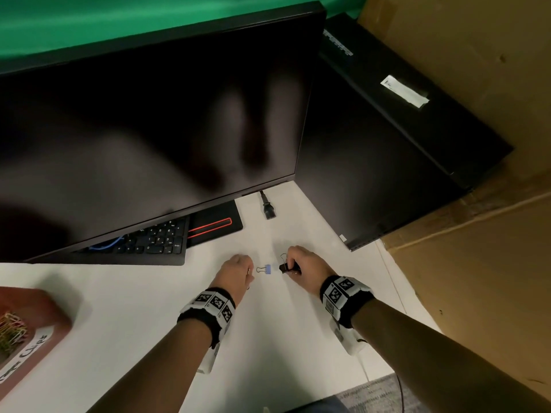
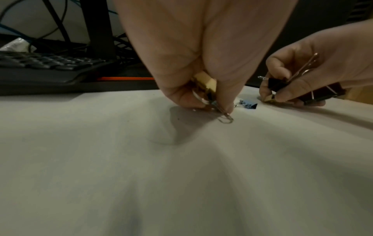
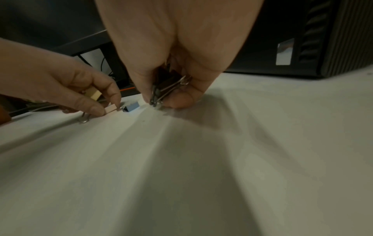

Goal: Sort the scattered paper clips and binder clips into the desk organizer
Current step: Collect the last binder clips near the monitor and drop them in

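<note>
A small blue binder clip [image 1: 267,269] [image 2: 249,105] [image 3: 132,106] lies on the white desk [image 1: 149,293] between my two hands. My left hand [image 1: 238,271] [image 2: 201,99] grips small binder clips, a yellow one [image 2: 203,83] [image 3: 94,94] and a pink one [image 3: 110,108], its fingertips down on the desk just left of the blue clip. My right hand [image 1: 298,263] [image 3: 169,99] grips black binder clips [image 1: 285,267] [image 2: 315,94] [image 3: 167,84] just right of it. The brown desk organizer [image 1: 38,311] with coloured paper clips [image 1: 12,329] stands at the far left.
A large black monitor [image 1: 149,129] overhangs the desk, with a keyboard [image 1: 155,242] and a red-lined stand base [image 1: 211,225] beneath. A power plug [image 1: 268,208] lies behind the hands. A black computer tower [image 1: 387,144] and cardboard [image 1: 477,263] stand at the right.
</note>
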Demonstrator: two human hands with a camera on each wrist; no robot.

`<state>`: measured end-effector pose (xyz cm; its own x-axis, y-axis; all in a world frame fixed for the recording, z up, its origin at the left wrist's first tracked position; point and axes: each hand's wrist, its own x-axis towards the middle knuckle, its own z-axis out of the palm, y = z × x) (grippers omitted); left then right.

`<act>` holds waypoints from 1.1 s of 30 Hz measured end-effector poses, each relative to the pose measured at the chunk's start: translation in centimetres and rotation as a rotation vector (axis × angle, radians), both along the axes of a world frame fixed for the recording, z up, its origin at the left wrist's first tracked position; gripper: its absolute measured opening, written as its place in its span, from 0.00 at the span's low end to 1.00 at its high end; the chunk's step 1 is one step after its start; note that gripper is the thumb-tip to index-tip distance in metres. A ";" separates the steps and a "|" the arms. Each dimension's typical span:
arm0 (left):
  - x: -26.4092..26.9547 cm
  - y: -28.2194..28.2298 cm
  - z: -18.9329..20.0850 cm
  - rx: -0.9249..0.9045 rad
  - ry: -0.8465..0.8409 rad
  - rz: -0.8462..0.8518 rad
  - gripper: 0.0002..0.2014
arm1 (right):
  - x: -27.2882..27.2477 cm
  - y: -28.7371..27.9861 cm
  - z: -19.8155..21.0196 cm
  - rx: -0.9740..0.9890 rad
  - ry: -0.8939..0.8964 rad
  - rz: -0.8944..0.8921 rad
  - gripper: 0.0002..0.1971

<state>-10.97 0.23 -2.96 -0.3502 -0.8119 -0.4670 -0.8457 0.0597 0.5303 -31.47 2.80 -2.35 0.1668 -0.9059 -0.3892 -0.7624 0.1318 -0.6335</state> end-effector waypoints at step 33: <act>-0.7 -0.1 -0.1 0.109 -0.125 -0.058 0.11 | 0.1 0.3 0.5 -0.026 -0.053 0.025 0.09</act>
